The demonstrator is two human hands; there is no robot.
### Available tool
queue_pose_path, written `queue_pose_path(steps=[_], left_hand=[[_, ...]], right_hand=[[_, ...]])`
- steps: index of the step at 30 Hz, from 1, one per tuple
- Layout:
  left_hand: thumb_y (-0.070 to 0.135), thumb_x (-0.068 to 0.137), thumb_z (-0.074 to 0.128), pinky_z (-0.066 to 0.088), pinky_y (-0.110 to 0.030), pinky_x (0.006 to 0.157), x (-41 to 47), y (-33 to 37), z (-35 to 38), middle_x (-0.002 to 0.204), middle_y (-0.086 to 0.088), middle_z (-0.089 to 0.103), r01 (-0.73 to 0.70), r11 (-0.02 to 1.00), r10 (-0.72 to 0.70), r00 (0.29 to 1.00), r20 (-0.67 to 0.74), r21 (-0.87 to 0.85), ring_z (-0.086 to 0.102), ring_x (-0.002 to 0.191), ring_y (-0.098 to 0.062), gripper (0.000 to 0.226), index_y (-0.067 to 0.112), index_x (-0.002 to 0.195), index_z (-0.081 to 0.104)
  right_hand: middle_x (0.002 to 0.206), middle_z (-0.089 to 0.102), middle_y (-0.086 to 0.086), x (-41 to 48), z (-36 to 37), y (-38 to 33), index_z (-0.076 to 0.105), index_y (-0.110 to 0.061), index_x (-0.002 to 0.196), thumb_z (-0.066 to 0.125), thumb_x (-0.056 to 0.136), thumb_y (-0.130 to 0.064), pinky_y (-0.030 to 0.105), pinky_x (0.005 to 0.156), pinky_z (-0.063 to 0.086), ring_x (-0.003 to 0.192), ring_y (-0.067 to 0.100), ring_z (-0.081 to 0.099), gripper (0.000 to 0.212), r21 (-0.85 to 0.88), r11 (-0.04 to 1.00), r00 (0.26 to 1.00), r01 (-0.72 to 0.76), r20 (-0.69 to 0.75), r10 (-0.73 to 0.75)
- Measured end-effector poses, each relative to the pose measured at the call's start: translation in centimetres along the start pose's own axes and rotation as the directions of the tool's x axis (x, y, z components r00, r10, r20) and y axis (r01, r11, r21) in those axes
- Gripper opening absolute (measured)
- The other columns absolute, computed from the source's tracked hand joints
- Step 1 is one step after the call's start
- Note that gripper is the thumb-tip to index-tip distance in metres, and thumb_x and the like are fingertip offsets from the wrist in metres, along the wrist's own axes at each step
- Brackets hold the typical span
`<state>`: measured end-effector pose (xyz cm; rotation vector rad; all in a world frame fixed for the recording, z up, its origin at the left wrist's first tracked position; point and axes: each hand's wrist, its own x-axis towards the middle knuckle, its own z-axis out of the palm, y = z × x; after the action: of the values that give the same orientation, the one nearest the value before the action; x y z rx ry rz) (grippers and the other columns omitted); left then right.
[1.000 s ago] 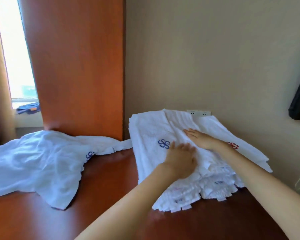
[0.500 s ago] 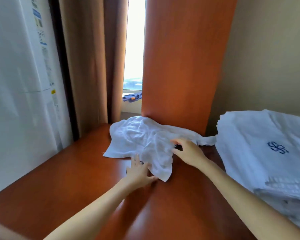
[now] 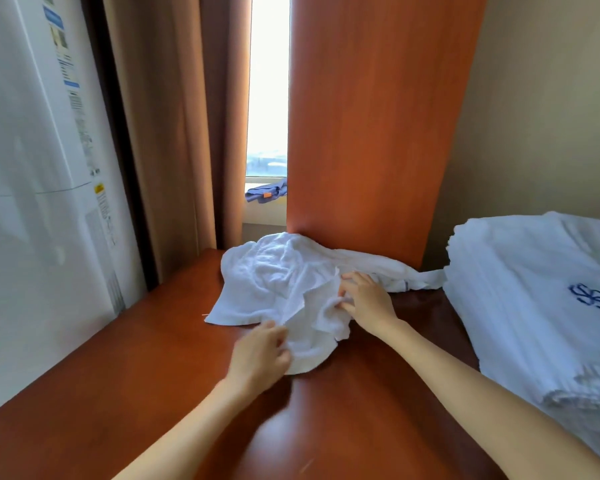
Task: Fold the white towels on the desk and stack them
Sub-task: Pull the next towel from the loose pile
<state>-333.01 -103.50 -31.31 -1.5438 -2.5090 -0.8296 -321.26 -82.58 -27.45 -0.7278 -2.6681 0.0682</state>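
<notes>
The crumpled white towel lies in a loose, rumpled heap toward the back of the desk. Its nubbly terry cloth is bunched into soft ridges and hollows, and its far edge is pushed up against the foot of the wooden panel. A thin, twisted tail of it trails rightward to the stack of folded towels. The left hand is at the near edge of the heap, fingers curled in and gripping the rounded lower fold of the cloth. The right hand is on the right side of the heap, its fingers and thumb bent and pinching a raised wrinkle of fabric. Both forearms are bare and reach in from the bottom of the view. The desk top is smooth, glossy reddish-brown wood with a soft sheen. The stack on the right is thick and squared off, many flat layers showing as fine ribs along its side and its top towel smooth. That top towel carries a dark blue embroidered emblem shaped like a pinwheel of curls. The panel behind is a tall slab of the same polished reddish wood. To its left hang heavy brown curtains in long vertical pleats beside a bright window. A small blue cloth lies rumpled on the sill. A white appliance with printed labels fills the left edge.
</notes>
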Motion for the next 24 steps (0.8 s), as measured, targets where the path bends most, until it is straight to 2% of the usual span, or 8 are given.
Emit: queue_pose_path(steps=[5,8,15,17,19,21,22,24], left_hand=[[0.017,0.084,0.054,0.048,-0.033,0.073,-1.5,-6.7,-6.7,0.097,-0.003,0.053,0.345,0.91,-0.333,0.939,-0.091,0.23,0.059,0.089,-0.027,0.006,0.021,0.084,0.058],[0.02,0.09,0.054,0.046,-0.04,0.094,-2.5,-7.9,-8.1,0.129,-0.008,0.048,0.456,0.845,-0.479,0.878,0.017,0.28,0.051,0.115,-0.029,0.028,0.027,0.115,0.065],[0.037,0.082,0.067,0.034,-0.044,0.106,-0.6,0.6,-4.8,0.157,-0.009,0.02,-0.015,0.987,0.017,1.0,-0.009,0.163,0.032,0.139,-0.029,0.093,0.02,0.154,0.011],[0.041,0.079,0.07,0.026,-0.055,0.109,0.7,2.4,-3.6,0.155,-0.006,0.023,0.082,0.991,-0.09,0.993,0.077,0.102,0.03,0.139,-0.029,0.106,0.021,0.154,-0.003],[0.037,0.081,0.067,0.02,-0.059,0.11,1.6,2.8,-2.5,0.147,-0.005,0.034,0.22,0.97,-0.235,0.958,0.166,0.108,0.034,0.136,-0.03,0.105,0.02,0.154,-0.006],[0.026,0.083,0.062,0.034,-0.049,0.104,2.0,2.5,-2.0,0.137,-0.008,0.046,0.276,0.949,-0.299,0.941,0.156,0.154,0.047,0.123,-0.029,0.076,0.016,0.147,0.022],[0.021,0.083,0.06,0.041,-0.041,0.094,2.2,2.4,-2.0,0.129,-0.008,0.053,0.269,0.956,-0.282,0.954,0.107,0.121,0.053,0.112,-0.027,0.052,0.016,0.131,0.041],[0.02,0.081,0.058,0.042,-0.033,0.076,2.9,2.8,-2.9,0.112,-0.004,0.062,0.255,0.967,-0.254,0.966,0.037,-0.018,0.057,0.098,-0.026,0.024,0.015,0.104,0.053]], right_hand=[[0.093,0.06,0.0,-2.0,-1.6,0.9,0.05,-0.017,0.091,0.045,0.101,-0.023,0.036,0.076,0.044,0.086,0.013,0.055,0.013,0.693,0.706,0.96,-0.148,-0.072,0.272],[0.084,0.055,0.0,-2.6,-3.0,0.6,0.042,-0.012,0.093,0.038,0.104,-0.021,0.026,0.067,0.043,0.077,0.011,0.053,0.014,0.77,0.618,0.926,-0.161,-0.099,0.365],[0.069,0.049,-0.008,-4.3,-8.5,-3.1,0.04,-0.023,0.082,0.037,0.101,-0.031,0.026,0.06,0.036,0.062,0.004,0.044,0.021,0.706,0.688,0.939,0.168,-0.327,0.106],[0.069,0.046,-0.002,-5.6,-10.3,-2.7,0.042,-0.021,0.079,0.039,0.098,-0.031,0.026,0.06,0.032,0.063,0.007,0.042,0.022,0.671,0.715,0.977,0.196,-0.197,-0.082],[0.074,0.05,-0.003,-7.0,-10.9,-1.8,0.049,-0.02,0.081,0.048,0.096,-0.028,0.027,0.064,0.037,0.07,0.012,0.049,0.017,0.588,0.809,0.957,0.023,0.222,-0.189],[0.093,0.064,-0.001,-8.9,-10.7,-1.0,0.06,-0.02,0.104,0.055,0.094,-0.017,0.026,0.077,0.049,0.089,0.017,0.063,0.011,0.281,0.942,0.678,-0.182,0.73,-0.087],[0.107,0.067,0.002,-9.7,-10.4,-0.6,0.06,-0.02,0.118,0.056,0.093,-0.012,0.027,0.086,0.052,0.099,0.018,0.064,0.027,0.149,0.971,0.56,-0.189,0.828,-0.018],[0.121,0.065,0.002,-10.5,-9.5,-0.2,0.058,-0.02,0.129,0.058,0.091,-0.011,0.032,0.097,0.05,0.11,0.018,0.061,0.039,0.13,0.983,0.652,-0.129,0.758,-0.014]])
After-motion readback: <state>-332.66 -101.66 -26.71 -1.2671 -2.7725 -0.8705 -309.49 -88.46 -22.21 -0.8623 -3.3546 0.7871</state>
